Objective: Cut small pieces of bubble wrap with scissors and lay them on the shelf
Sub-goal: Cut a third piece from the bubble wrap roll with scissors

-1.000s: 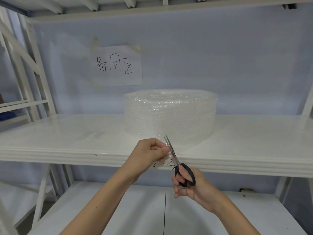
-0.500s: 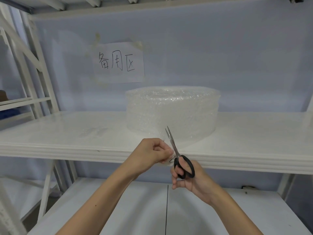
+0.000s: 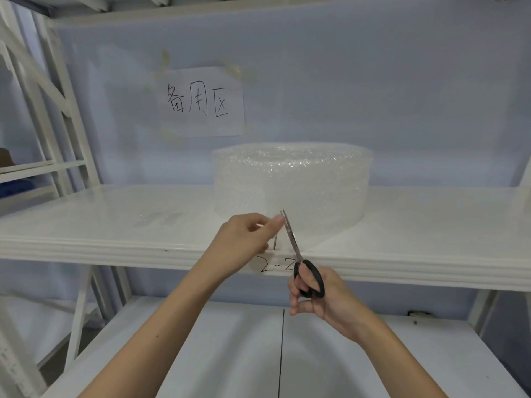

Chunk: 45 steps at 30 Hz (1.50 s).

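The roll (image 3: 291, 182) of bubble wrap stands on the shelf (image 3: 115, 225) in the middle of the frame, against the back wall, with a loose tail of film trailing down toward the shelf's front lip. Just below centre, the left hand (image 3: 244, 242) has its fingers curled in, pinching the edge of that tail; the film itself is so clear that I can hardly make out where it ends. The right hand (image 3: 319, 297) is wrapped through the black loops of the scissors (image 3: 296, 248), whose blades point up and a little left, nearly closed, with the tips right beside the left hand's fingertips (image 3: 277, 219).

This stuff looks nearly weightless and floppy. It won't hold a line on its own, so to my eye it needs to be kept taut close beside the blades, or it will fold and slide between them instead of cutting. The pinch belongs on the free edge, near the cut but clear of the tips, which sit very close to the fingers here. A cut piece would be light enough to drift or cling to the hand, so laying it flat on the bare shelf left of the roll seems wise. A faint shiny patch (image 3: 159, 218) already lies there, perhaps a cut piece; I can't be sure.
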Tool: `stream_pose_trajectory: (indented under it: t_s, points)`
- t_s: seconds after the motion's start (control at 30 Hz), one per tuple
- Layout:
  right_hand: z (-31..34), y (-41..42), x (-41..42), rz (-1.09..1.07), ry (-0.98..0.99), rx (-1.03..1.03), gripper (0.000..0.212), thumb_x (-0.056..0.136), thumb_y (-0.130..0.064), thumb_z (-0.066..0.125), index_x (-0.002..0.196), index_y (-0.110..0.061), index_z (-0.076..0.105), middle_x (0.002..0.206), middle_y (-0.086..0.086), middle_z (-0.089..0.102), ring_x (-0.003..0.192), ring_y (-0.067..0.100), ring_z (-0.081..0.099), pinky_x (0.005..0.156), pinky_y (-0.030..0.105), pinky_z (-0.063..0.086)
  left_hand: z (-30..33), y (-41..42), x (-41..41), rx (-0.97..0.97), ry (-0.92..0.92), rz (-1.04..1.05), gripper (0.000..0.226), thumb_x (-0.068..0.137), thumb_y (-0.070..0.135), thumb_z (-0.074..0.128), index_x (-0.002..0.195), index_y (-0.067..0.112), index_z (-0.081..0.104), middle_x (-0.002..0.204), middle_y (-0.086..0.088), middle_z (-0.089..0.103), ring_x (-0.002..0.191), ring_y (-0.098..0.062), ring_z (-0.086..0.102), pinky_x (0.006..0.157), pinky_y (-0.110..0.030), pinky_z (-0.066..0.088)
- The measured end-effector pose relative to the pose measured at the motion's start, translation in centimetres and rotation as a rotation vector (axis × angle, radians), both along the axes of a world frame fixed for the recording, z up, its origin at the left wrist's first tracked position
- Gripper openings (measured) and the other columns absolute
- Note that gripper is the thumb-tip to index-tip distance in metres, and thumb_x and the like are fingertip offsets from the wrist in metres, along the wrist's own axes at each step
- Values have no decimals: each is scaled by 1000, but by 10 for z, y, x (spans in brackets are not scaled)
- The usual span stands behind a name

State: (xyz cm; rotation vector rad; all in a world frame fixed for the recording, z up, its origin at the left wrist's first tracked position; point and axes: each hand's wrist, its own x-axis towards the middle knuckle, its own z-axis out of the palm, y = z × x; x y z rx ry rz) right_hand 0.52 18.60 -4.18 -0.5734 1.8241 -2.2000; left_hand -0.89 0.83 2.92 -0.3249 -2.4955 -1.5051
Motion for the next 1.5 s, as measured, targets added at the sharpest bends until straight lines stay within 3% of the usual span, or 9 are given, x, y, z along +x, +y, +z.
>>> stream_pose_trajectory:
  t_s: [0.13, 0.3, 0.43, 0.8, 0.97, 1.07, 1.2, 1.33, 1.5]
  points:
    - [1, 4, 1, 0, 11, 22, 44, 88, -39, 56, 49, -18, 59, 65, 4, 49, 58, 19, 54, 61, 33, 54, 5, 12, -2, -28, 49, -26, 29, 89, 42, 63, 84, 15, 71, 82, -2, 76, 74, -21, 71, 83, -43, 58]
    - [2, 10, -2, -2, -2, 28, 39, 84, -39, 55, 57, -12, 49, 64, 5, 49, 58, 21, 54, 60, 35, 55, 2, 18, -5, 82, 7, -118, 20, 95, 23, 61, 84, 8, 68, 69, 4, 72, 61, -7, 62, 70, -29, 57]
    - [5, 14, -3, 14, 11, 70, 39, 84, -40, 55, 59, -11, 45, 66, 6, 48, 60, 22, 54, 63, 37, 55, -2, 17, -5, 111, 2, -167, 20, 96, 17, 59, 79, 8, 65, 67, 1, 64, 61, -9, 59, 65, -22, 53]
    - [19, 9, -6, 6, 65, 88, 44, 86, -44, 59, 59, -11, 48, 65, 7, 49, 52, 19, 54, 52, 32, 54, 5, 15, 0, 146, -34, -270, 20, 97, 11, 58, 78, 9, 65, 67, 0, 66, 58, -6, 59, 62, -17, 52]
    - [29, 9, -8, 32, 54, 97, 43, 85, -45, 55, 69, -7, 45, 62, 1, 50, 49, 18, 53, 48, 31, 54, 8, 12, 4, 92, -58, -329, 17, 97, 11, 57, 83, 6, 65, 69, -3, 66, 60, -7, 59, 62, -18, 52]
    - [33, 10, -6, 24, 64, 123, 46, 87, -45, 60, 62, -9, 47, 62, 2, 51, 45, 16, 52, 44, 28, 53, 11, 9, 4, 64, -88, -337, 17, 97, 13, 58, 82, 7, 65, 70, -3, 66, 61, -8, 60, 64, -19, 52]
    - [31, 11, -6, 17, 66, 124, 41, 82, -44, 61, 56, -14, 50, 64, 4, 51, 42, 16, 52, 42, 27, 51, 18, 4, 4, -6, -106, -315, 25, 94, 32, 62, 89, 10, 73, 81, 0, 71, 72, -8, 65, 73, -22, 56]
    - [31, 10, -7, 23, 60, 121, 39, 82, -43, 58, 57, -15, 49, 64, 2, 50, 43, 16, 52, 42, 27, 51, 21, 4, 2, 21, -17, -123, 47, 89, 57, 57, 88, 13, 75, 85, -2, 76, 74, -10, 68, 79, -29, 59]
    - [31, 9, -6, 26, 54, 113, 40, 81, -45, 59, 61, -12, 46, 65, 2, 50, 43, 16, 52, 42, 27, 52, 19, 10, -1, 104, 137, -71, 26, 97, 26, 57, 79, 10, 68, 70, 1, 68, 62, -10, 60, 66, -26, 54]
